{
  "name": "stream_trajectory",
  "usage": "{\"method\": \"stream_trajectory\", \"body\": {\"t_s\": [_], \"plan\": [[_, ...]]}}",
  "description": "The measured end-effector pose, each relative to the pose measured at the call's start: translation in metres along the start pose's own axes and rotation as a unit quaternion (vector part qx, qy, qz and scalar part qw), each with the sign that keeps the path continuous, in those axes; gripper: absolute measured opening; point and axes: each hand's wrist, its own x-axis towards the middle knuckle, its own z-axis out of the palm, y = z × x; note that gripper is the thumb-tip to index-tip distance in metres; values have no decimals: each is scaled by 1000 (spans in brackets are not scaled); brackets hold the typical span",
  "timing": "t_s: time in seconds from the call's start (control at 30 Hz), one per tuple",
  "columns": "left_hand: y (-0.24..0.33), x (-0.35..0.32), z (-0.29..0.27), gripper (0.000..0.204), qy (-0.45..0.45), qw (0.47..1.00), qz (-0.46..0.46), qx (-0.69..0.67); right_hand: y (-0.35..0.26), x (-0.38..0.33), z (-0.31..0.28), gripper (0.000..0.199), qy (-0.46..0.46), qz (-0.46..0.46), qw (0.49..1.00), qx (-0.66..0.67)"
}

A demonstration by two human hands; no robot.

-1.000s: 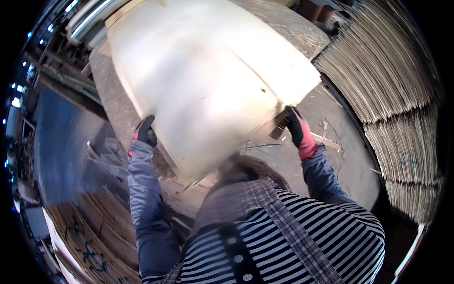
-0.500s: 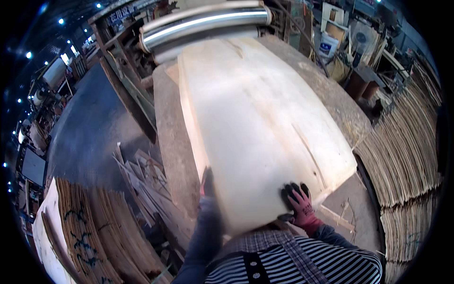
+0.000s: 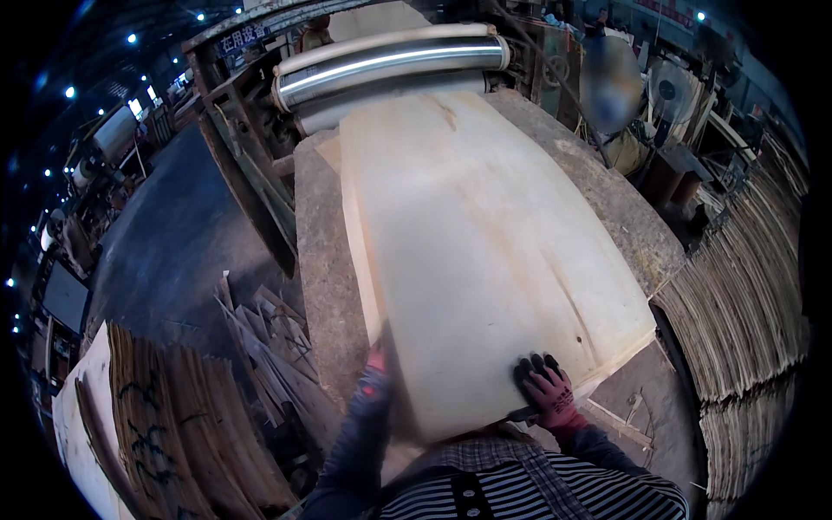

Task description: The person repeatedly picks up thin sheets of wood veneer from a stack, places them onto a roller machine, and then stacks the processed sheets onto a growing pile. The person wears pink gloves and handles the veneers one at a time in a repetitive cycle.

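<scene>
A large pale wood veneer sheet [image 3: 468,260] lies in front of me on a worn tabletop [image 3: 329,286], its far end near the shiny roller [image 3: 394,74]. Under its left edge more veneer shows as a narrow strip. My right hand [image 3: 548,392], in a pink glove with black fingertips, rests flat on the sheet's near right part. Its fingers are stretched and slightly apart, with the thumb along the near edge. At the sheet's left edge is my left hand [image 3: 379,354], gloved in pink; blur and the sheet's edge hide its fingers.
Tall veneer stacks stand on the right [image 3: 737,295] and at the lower left [image 3: 186,425]. Scrap strips [image 3: 273,347] lie on the floor left of the table. A metal machine frame [image 3: 247,173] borders the table's far left; a fan [image 3: 672,91] stands at the far right.
My view has tilted, so the roller and sheet sit slightly lower in the picture. Both hands keep nearly the same places on the sheet.
</scene>
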Motion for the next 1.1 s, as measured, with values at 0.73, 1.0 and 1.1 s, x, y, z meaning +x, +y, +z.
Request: {"method": "stream_trajectory", "body": {"t_s": [0.73, 1.0, 1.1], "plan": [[-96, 39, 52, 45, 185, 952, -46, -240, -22, -3, -13, 68, 88, -41, 995, 7], [-111, 53, 47, 38, 162, 965, -104, -179, 31, -68, -4, 70, 99, 44, 991, 81], [-152, 60, 31, 38, 212, 963, -164, 7, 57, -80, 15, 72, 60, 57, 992, 94]]}}
